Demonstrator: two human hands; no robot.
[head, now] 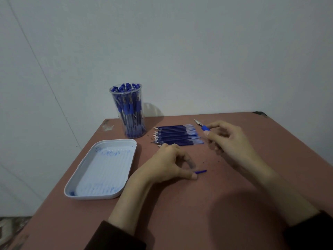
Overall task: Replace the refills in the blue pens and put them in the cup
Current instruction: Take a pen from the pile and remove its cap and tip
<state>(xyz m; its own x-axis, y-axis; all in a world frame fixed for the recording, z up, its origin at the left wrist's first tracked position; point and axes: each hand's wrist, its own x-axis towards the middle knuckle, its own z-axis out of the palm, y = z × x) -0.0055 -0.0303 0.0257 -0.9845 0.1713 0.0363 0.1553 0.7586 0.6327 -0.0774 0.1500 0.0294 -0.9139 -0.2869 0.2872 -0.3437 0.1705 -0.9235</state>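
A clear plastic cup [128, 112] full of blue pens stands at the table's far left. A row of blue refills [177, 135] lies on the table to its right. My right hand [228, 139] grips a blue pen [202, 125] by its rubber grip, tip pointing up and left, just right of the refills. My left hand [167, 164] rests on the table in front of the refills, fingers curled. A small blue piece [201, 171], perhaps a pen cap, sticks out at its thumb tip; I cannot tell whether the thumb holds it.
A white rectangular tray [100, 168] with blue ink stains sits at the left, near the table's left edge. The reddish table [234, 204] meets a plain wall at the back. Small dark specks dot the tabletop.
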